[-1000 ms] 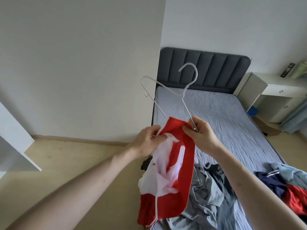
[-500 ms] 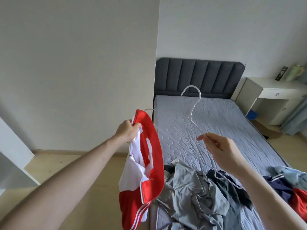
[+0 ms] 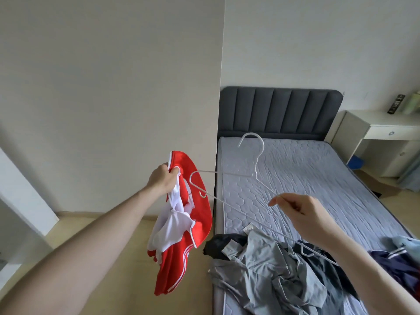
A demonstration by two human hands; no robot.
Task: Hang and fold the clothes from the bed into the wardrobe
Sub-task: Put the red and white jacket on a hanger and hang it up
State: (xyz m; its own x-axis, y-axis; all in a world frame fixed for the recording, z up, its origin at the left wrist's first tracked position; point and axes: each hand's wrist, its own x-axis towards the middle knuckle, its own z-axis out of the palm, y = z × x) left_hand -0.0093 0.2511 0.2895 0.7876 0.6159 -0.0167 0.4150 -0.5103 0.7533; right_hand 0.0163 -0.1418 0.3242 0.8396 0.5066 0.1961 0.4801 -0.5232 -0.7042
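A pale-walled bedroom with a light wooden floor (image 3: 75, 228); a bed (image 3: 302, 178) with a grey quilted mattress runs away from the viewer on the right.

Nearest, below and between the two forearms, a heap of clothes (image 3: 268, 271) lies on the foot of the bed, mostly grey-green and dark fabric, with blue and navy pieces at the far right edge.

The left hand (image 3: 162, 179) is raised over the floor beside the bed, fingers curled tight around the collar of a red and white jacket (image 3: 181, 235), which hangs down below the fist.

The right hand (image 3: 302, 214) is held over the mattress, thumb and forefinger pinching the sloping wire of a white hanger (image 3: 255, 169). One shoulder end of the hanger reaches just beside the left fingers, lying against the jacket's red fabric; the other end extends below the right wrist. The hook rises beyond the fingers.

Farther off stand a dark grey padded headboard (image 3: 280, 110) and, to its right, a white desk (image 3: 381, 126).
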